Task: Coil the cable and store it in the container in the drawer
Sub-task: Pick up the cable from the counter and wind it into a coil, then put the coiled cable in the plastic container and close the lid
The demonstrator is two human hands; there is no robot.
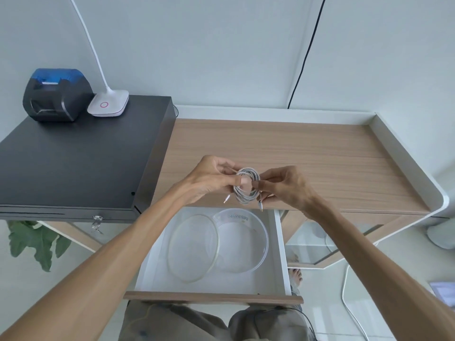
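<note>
Both hands pinch the cable [247,185], wound into a small upright coil above the desk's [320,156] front edge: left hand [211,179] with its thumb through the loop, right hand [286,187] on the coil's right side. Two plug ends hang downward. Directly below, the open drawer [157,264] holds the clear container [246,242] with the lid [193,247] leaning on its left rim. A black box [73,156] stands at the left.

One head-worn wide-angle view looks forward and steeply down — close above the desk [307,153] and open drawer [214,297].
</note>
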